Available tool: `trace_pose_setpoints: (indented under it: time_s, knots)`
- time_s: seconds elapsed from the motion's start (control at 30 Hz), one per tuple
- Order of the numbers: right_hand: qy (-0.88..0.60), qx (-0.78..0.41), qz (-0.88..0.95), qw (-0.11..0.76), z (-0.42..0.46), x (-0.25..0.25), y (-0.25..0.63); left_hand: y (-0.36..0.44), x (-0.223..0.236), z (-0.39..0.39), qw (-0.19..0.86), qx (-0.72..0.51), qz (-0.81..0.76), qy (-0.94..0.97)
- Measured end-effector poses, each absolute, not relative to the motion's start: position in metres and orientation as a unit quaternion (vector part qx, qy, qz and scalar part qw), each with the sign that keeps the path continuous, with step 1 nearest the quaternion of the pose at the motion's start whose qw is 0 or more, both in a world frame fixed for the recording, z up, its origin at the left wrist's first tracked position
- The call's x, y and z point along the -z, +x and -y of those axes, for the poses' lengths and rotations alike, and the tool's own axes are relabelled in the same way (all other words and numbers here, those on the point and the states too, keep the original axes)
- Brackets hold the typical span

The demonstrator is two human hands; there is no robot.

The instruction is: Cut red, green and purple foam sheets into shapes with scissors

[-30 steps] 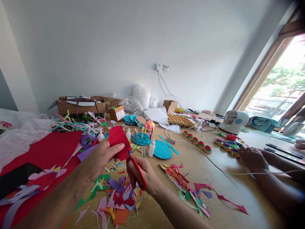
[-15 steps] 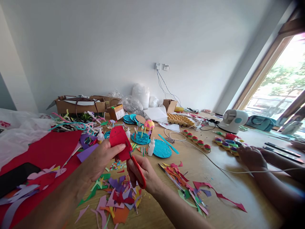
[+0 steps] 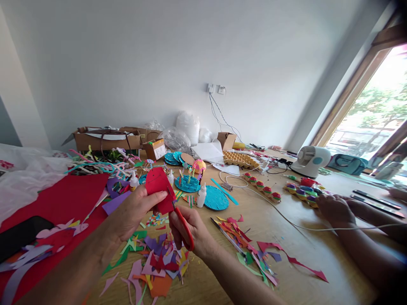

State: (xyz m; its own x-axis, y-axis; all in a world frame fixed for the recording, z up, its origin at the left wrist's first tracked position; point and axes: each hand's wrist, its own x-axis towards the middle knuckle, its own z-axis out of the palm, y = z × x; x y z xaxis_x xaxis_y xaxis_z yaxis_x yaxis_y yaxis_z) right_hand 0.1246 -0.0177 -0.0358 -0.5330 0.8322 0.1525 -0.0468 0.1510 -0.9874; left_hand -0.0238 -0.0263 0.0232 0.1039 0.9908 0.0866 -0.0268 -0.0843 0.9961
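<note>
Between the fingers and thumb of my left hand [image 3: 144, 209] is a piece of red paper [image 3: 157, 181] with faint drawn lines. My right hand [image 3: 190, 228] is wrapped round the red handles of a pair of scissors [image 3: 187, 235]. The scissor blades meet the paper's right edge, where a narrow strip is partly cut away. Below both hands lies a heap of coloured paper scraps [image 3: 162, 264]. Just past the paper stand white glue bottles [image 3: 201, 195] and a blue disc [image 3: 216, 198] on the table.
Another person's hands [image 3: 337, 212] are at a painted egg-carton strip [image 3: 302, 191] on the right. A white cable [image 3: 286, 219] crosses the table near a small fan [image 3: 310, 162]. Red sheets [image 3: 70, 195] and pipe cleaners [image 3: 104, 165] lie left; cardboard boxes [image 3: 106, 140] stand behind.
Both hands stay almost in place with the red paper and scissors. The scissor handles look slightly closer together; the view has shifted a little.
</note>
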Motion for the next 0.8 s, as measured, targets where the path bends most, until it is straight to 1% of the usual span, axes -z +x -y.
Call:
trace_pose_setpoints:
  time_s: [0.37, 0.63, 0.8]
  knots:
    - [-0.324, -0.572, 0.652, 0.378, 0.0191, 0.0321, 0.1244, -0.0277, -0.0219, 0.0252, 0.509, -0.494, -0.447, 0.546]
    - [-0.327, -0.561, 0.664, 0.372, 0.0169, 0.0399, 0.1243, -0.031, -0.0189, 0.0217, 0.443, -0.523, -0.452, 0.571]
    - [-0.321, -0.56, 0.665, 0.375, 0.0172, 0.039, 0.1243, -0.0311, -0.0181, 0.0209, 0.455, -0.513, -0.455, 0.568]
